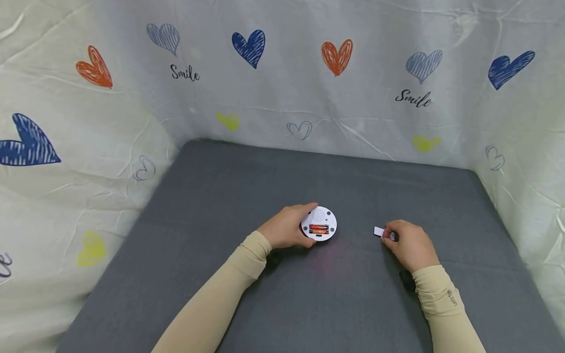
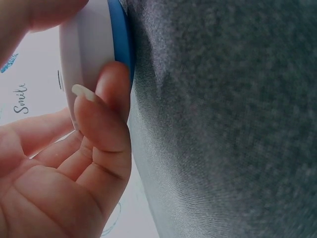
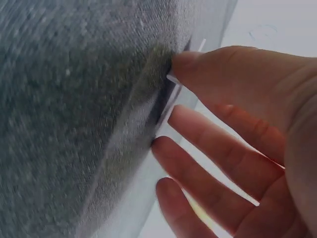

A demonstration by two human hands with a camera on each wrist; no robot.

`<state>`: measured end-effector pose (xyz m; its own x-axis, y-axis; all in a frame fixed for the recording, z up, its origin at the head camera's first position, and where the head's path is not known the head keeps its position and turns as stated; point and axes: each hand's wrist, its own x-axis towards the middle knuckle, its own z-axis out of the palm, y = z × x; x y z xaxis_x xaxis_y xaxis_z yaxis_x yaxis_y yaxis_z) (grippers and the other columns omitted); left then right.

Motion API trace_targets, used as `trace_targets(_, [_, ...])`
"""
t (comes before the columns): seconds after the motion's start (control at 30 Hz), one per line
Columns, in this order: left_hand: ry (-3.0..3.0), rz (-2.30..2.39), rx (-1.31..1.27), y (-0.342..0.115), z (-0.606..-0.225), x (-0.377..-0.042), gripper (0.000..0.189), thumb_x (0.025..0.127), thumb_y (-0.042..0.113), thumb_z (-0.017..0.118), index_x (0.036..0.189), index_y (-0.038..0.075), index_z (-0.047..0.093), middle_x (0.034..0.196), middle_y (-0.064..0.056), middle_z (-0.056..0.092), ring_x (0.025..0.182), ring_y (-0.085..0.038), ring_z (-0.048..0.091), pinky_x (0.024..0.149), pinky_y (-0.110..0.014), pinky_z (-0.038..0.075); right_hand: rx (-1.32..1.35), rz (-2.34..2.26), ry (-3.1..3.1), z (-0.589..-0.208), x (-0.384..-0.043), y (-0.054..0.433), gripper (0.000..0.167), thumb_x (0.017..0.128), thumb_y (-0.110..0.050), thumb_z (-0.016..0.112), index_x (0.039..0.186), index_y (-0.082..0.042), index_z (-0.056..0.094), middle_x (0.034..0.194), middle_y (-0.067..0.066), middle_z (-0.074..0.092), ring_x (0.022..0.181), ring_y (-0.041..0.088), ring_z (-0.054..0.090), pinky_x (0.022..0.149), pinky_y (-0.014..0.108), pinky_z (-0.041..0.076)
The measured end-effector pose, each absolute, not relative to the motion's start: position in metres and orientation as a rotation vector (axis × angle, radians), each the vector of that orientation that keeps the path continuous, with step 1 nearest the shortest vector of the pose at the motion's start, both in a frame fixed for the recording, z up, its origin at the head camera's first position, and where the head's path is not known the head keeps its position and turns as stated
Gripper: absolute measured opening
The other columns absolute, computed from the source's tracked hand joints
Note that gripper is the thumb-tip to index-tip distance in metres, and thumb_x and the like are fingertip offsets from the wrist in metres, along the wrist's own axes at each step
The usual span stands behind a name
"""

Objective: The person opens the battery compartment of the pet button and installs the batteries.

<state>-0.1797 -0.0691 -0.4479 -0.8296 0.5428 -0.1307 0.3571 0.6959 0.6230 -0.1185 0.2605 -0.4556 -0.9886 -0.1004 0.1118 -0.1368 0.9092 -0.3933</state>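
Observation:
My left hand (image 1: 287, 228) grips a round white device (image 1: 320, 215) by its edge, thumb on the near side and fingers on the far side. Two red batteries (image 1: 319, 229) lie side by side in the uncovered compartment on its upward face. The left wrist view shows the device's white side wall (image 2: 91, 47) and a blue layer (image 2: 121, 37) against the cloth. To the right, my right hand (image 1: 411, 245) pinches a small flat white cover (image 1: 378, 231) between thumb and fingers, low over the table. Most of the cover is hidden behind the thumb (image 3: 213, 69) in the right wrist view.
Dark grey cloth covers the table (image 1: 220, 181). A white curtain (image 1: 287, 88) printed with hearts and "Smile" stands behind the table and along both sides. A faint pink glow (image 1: 327, 259) shows on the cloth just in front of the device.

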Motion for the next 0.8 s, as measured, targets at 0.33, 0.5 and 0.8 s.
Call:
trace_targets(0.33, [2.606, 0.868, 0.724, -0.07, -0.447, -0.179, 0.097, 0.084, 0.026, 0.091, 0.166, 0.011, 0.043, 0.162, -0.012, 0.056, 0.143, -0.026, 0.057, 0.12, -0.041, 0.046, 0.271, 0.641, -2.939, -0.459, -0.121, 0.239, 0.009, 0.092, -0.012, 0.082, 0.091, -0.014, 0.073, 0.09, 0.005, 0.07, 0.067, 0.017, 0.053, 0.061, 0.034, 0.04])
trace_targets(0.5, [2.612, 0.851, 0.739, -0.069, -0.448, -0.18, 0.097, 0.084, 0.025, 0.091, 0.166, 0.01, 0.042, 0.161, -0.012, 0.057, 0.142, -0.026, 0.058, 0.12, -0.043, 0.046, 0.339, 0.623, -2.872, -0.455, -0.117, 0.225, 0.012, 0.091, -0.011, 0.083, 0.088, -0.016, 0.072, 0.094, 0.006, 0.074, 0.071, 0.018, 0.056, 0.065, 0.038, 0.045])
trace_targets(0.8, [2.626, 0.827, 0.733, -0.068, -0.448, -0.179, 0.098, 0.084, 0.027, 0.092, 0.166, 0.01, 0.042, 0.16, -0.013, 0.058, 0.14, -0.026, 0.06, 0.117, -0.043, 0.049, 0.544, 0.626, -2.788, -0.434, -0.115, 0.18, 0.01, 0.091, -0.01, 0.083, 0.091, -0.014, 0.074, 0.109, 0.008, 0.079, 0.097, 0.024, 0.071, 0.084, 0.046, 0.06])
